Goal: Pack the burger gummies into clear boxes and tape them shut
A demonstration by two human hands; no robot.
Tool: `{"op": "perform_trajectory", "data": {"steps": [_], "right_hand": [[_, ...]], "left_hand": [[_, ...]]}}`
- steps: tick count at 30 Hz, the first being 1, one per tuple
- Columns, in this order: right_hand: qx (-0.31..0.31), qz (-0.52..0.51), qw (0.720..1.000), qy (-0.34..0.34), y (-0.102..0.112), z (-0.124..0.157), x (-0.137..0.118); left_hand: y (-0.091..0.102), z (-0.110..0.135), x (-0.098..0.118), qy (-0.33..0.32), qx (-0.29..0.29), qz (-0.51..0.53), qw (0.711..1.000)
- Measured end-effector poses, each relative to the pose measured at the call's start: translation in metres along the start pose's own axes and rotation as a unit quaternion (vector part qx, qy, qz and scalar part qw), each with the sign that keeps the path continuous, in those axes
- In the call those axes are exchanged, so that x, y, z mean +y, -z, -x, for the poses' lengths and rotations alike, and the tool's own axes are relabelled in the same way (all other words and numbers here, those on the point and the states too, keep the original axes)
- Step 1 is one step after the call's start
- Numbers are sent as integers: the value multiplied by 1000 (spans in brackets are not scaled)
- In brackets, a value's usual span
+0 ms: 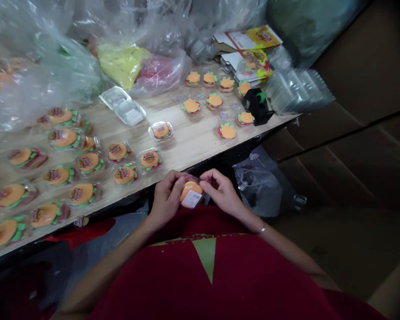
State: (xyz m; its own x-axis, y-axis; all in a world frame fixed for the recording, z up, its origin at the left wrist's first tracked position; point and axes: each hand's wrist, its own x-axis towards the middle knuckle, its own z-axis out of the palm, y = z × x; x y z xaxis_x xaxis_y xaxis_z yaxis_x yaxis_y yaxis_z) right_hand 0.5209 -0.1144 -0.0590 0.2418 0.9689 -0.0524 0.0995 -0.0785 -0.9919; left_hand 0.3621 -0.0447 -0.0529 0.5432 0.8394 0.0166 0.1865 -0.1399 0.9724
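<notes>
Just in front of my body, at the table's near edge, I see a toy burger in a clear plastic package [188,189]. Its orange bun faces up, and a white barcode label [191,199] sits on the package. My left hand [166,198] is closed around the left side of the package, thumb on top. At the opposite upper corner, the thumb and fingers of my right hand [222,192] pinch the edge. Closest to my left hand on the table is another packaged toy burger [151,159] with a printed logo sticker.
Several packaged burgers [90,162] cover the table's left side. An open clear clamshell [130,112] lies mid-table. Loose toy burgers [227,131] stand at right beside a black tape dispenser [257,106] and stacked clear clamshells [296,91]. Plastic bags [126,62] and printed cards [253,38] lie behind.
</notes>
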Motion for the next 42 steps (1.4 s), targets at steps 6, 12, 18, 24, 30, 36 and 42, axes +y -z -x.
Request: {"op": "perform_trajectory", "data": {"steps": [6,12,18,24,30,36,42], "right_hand": [[6,-179,976,-124,2,2,7],[-111,-232,945,-204,13,3,-3],[-175,-144,959,-173,28,8,-3],[-77,-153,974,-151,24,25,16],[-49,-109,990,-75,28,35,15],[-80,-89,993,-23,25,36,9],[-98,-80,992,-25,24,40,14]], "left_hand": [[2,5,-10,-436,56,-200,876],[13,19,-4,-564,-92,-359,738],[5,7,2,-633,-281,-343,634],[9,-1,-1,-630,-257,-314,663],[9,11,-8,-149,-103,-62,982],[4,10,3,106,-104,141,979],[9,15,4,75,-117,90,986]]}}
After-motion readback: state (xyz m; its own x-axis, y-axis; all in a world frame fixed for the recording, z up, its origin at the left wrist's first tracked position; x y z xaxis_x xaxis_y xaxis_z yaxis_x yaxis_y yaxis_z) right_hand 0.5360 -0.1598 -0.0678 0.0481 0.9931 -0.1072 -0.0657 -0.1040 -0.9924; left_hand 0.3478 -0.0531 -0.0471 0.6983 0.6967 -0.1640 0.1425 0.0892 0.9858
